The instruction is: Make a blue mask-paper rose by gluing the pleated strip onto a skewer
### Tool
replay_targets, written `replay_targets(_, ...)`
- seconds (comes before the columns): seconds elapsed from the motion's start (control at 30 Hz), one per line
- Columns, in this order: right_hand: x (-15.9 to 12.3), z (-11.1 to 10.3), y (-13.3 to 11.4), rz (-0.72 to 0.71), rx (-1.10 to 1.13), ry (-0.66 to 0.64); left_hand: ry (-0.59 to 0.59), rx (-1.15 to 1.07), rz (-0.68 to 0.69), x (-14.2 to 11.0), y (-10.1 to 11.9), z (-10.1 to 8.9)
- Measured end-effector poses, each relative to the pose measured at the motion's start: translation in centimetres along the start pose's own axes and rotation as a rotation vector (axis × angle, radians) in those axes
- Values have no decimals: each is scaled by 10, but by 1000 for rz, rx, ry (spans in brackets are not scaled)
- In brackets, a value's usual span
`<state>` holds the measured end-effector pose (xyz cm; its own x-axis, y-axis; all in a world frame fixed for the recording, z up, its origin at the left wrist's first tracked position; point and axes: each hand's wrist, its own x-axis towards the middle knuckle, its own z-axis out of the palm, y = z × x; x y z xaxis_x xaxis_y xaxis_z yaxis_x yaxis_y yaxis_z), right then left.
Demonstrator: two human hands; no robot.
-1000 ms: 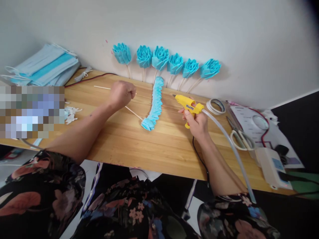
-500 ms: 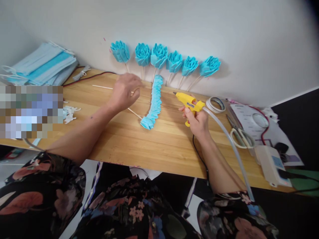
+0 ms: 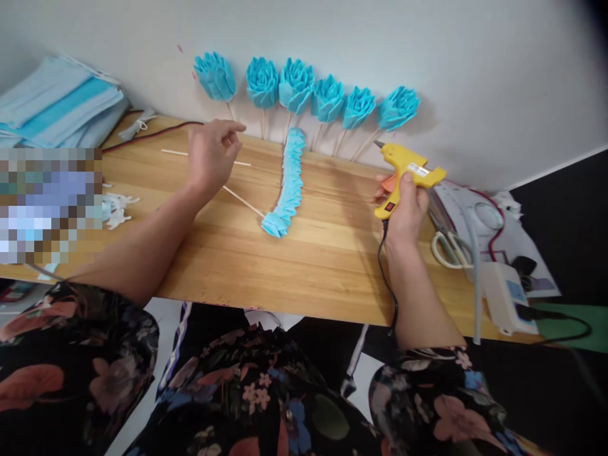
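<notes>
My left hand [image 3: 213, 155] is above the table, left of the blue strip, with fingers loosely bent, forefinger stretched out and nothing visible in it. A thin wooden stick [image 3: 175, 152] passes behind it. Another stick [image 3: 244, 201] slants to the curled lower end of a pleated light blue strip [image 3: 292, 177] lying on the table. In my right hand [image 3: 407, 206] is a yellow glue gun [image 3: 403, 161], raised over the table, nozzle pointing up and left. A long clear glue stick [image 3: 475, 278] curves down behind it; whether it still sits in the gun I cannot tell.
Several blue paper-like flowers [image 3: 297, 85] on sticks lean against the wall. Face masks [image 3: 57, 104] are stacked at the left, near white scraps [image 3: 116, 209]. At the right are scissors [image 3: 449, 249], a white power strip [image 3: 508, 297] and papers [image 3: 536, 266]. The gun's black cord [image 3: 387, 278] hangs down.
My left hand has moved left, away from the blue strip. The glue gun has been lifted and turned in my right hand, now covering the tape roll. The view has shifted slightly.
</notes>
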<state>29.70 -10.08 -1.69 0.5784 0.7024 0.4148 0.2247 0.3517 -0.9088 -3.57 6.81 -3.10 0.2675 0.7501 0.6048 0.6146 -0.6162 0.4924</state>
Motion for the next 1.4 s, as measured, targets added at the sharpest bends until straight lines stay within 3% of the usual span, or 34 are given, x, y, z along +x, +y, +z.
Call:
replay_targets(0.17,5,-3,10,122,29,71,-47,-68,-15,0,-3,-1)
replay_targets(0.33,8,-8,13,237,-39,45,-58,-124,-83,-2,-1,-3)
replay_targets(0.53,9,-9,13,251,-36,34,5,-122,-215,-3,16,-11)
replay_targets(0.87,11,-10,25,126,-16,-25,68,-117,-127,-8,26,-13)
replay_targets(1.17,6,-3,20,166,62,11,88,-132,-47,-6,26,-18)
replay_targets(1.23,5,-3,20,157,36,0,45,-145,9,-7,32,-21)
replay_targets(1.4,4,-2,18,177,29,-24,-203,-215,238,-10,37,-16)
